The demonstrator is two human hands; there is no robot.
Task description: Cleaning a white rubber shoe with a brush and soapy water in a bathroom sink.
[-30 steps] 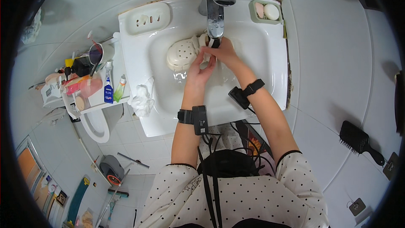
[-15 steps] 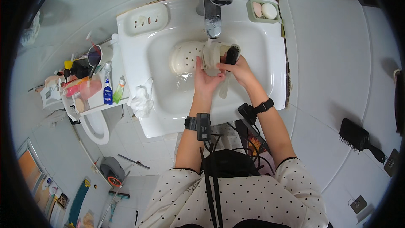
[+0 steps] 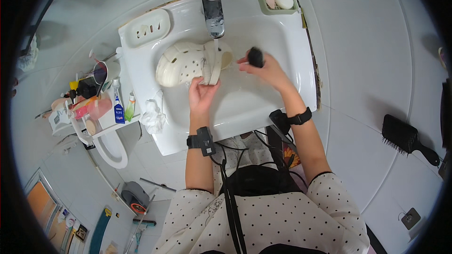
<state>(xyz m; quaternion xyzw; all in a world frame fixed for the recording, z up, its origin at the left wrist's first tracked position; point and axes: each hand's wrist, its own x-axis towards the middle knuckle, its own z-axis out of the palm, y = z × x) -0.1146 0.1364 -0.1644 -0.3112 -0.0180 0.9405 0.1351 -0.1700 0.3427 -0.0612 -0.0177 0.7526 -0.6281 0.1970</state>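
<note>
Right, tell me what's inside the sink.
A cream clog, held by the left hand; the right hand holds a black-bristled brush above. Whatever lies beneath the clog is hidden.

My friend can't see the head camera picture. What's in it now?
A person's left hand holds a cream perforated clog under a running faucet in a white washbasin, while the right hand grips a blurred black-bristled brush.

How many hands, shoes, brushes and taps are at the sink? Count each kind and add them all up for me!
Hands: 2, left hand and right hand
Shoes: 1, white clog
Brushes: 1, black-bristled brush
Taps: 1, silver tap
Total: 5
</note>
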